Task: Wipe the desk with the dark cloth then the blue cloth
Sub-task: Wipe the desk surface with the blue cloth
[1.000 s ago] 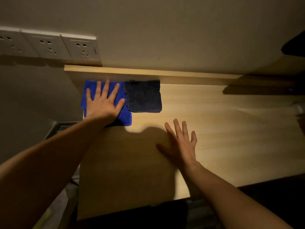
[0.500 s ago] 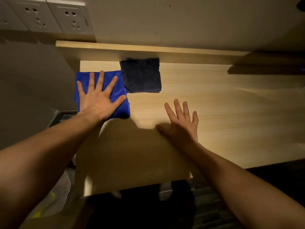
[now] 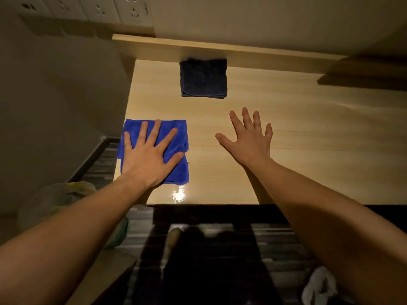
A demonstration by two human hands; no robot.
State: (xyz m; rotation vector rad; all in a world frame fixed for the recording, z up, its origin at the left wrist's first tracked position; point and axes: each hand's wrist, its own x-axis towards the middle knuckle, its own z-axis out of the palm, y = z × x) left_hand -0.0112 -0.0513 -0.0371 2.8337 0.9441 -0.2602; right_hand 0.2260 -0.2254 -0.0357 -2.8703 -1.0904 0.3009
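A folded blue cloth (image 3: 178,142) lies flat near the left front corner of the light wooden desk (image 3: 297,133). My left hand (image 3: 147,159) presses flat on top of it, fingers spread. A folded dark cloth (image 3: 203,78) rests by itself at the back of the desk, against the raised back ledge. My right hand (image 3: 251,139) is spread with nothing in it, over the bare desk to the right of the blue cloth; whether it touches the wood I cannot tell.
White wall sockets (image 3: 132,12) sit above the desk's back left. A plastic bag (image 3: 55,199) lies on the floor beside the desk's left edge. The desk's front edge (image 3: 202,203) is close to my arms, with dark floor below. A white object (image 3: 319,287) lies at bottom right.
My left hand has dragged the blue cloth from the back left, beside the dark cloth, toward the front edge. The dark cloth stayed put. My right hand has stayed spread over the desk.
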